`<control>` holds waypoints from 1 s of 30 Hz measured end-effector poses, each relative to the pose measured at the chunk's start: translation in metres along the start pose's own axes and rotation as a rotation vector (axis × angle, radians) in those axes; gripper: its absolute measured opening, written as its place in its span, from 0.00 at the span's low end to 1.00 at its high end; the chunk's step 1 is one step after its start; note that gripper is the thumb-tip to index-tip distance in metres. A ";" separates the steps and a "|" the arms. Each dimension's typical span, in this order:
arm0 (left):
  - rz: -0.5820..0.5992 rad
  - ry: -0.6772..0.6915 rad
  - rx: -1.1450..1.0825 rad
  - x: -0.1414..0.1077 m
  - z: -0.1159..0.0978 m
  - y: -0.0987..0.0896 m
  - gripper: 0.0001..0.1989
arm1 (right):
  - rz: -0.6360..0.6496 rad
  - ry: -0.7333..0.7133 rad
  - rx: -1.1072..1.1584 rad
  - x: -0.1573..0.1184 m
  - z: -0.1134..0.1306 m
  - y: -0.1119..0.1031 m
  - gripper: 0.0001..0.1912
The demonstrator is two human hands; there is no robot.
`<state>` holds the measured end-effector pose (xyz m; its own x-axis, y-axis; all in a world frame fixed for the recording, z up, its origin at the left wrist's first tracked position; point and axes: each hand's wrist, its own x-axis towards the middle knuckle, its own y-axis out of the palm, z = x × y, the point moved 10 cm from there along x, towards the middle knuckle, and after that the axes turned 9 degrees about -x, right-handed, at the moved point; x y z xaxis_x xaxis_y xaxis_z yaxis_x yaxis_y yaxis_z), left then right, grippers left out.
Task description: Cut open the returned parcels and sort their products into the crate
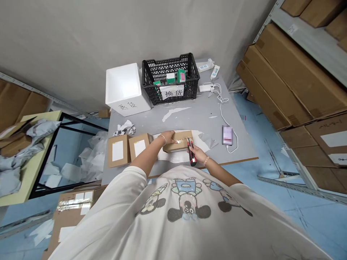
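Note:
A small taped cardboard box (179, 141) lies near the front edge of the grey table, on a white sheet. My left hand (168, 138) grips its left end, with the thumb over the top. In my right hand (198, 153) is a red and black box cutter (192, 156), its tip at the right end of the box by the tape. Whether the blade is in the cardboard is too small to tell. Two more cardboard boxes with white labels, one (118, 151) at the far left and one (139, 146) by my left forearm, stand side by side.
At the back are a white foam box (127, 104) and a black crate (170, 94) with several green and white packs. A phone (227, 135) with its cable lies on the right, below power strips (206, 67). Crumpled paper (125, 128) sits on the left. Shelves with cartons (292, 72) flank the table.

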<state>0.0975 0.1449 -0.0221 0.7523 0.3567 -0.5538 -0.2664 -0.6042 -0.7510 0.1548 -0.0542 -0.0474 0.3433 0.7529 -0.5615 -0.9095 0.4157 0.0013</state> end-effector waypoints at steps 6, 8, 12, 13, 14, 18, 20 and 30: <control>-0.103 -0.200 -0.202 -0.019 0.013 0.013 0.34 | -0.053 -0.118 -0.031 0.031 0.041 -0.015 0.16; -0.157 -0.314 -0.461 -0.029 0.017 0.030 0.33 | -0.056 -0.136 -0.002 0.045 0.054 -0.022 0.15; -0.023 -0.511 -1.151 -0.046 -0.006 0.100 0.20 | -0.028 -0.122 -0.038 0.074 0.077 -0.023 0.14; 0.019 -0.513 -1.231 -0.048 -0.017 0.112 0.17 | -0.009 -0.114 -0.079 0.080 0.082 -0.020 0.15; 0.059 -0.512 -1.322 -0.050 -0.027 0.122 0.15 | 0.014 -0.104 -0.127 0.085 0.086 -0.016 0.15; 0.139 -0.538 -1.439 -0.058 -0.041 0.135 0.16 | 0.072 -0.075 -0.249 0.094 0.097 -0.007 0.14; 0.171 -0.538 -1.199 -0.063 -0.030 0.124 0.19 | 0.055 -0.086 -0.227 0.091 0.101 -0.016 0.13; -0.167 0.306 0.147 -0.033 -0.080 0.018 0.62 | -0.268 0.075 -0.126 0.019 0.025 -0.117 0.07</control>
<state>0.1158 0.0652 0.0116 0.9320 0.1986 -0.3032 -0.1921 -0.4389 -0.8778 0.2739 -0.0760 -0.0371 0.5611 0.5835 -0.5872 -0.8123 0.5245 -0.2550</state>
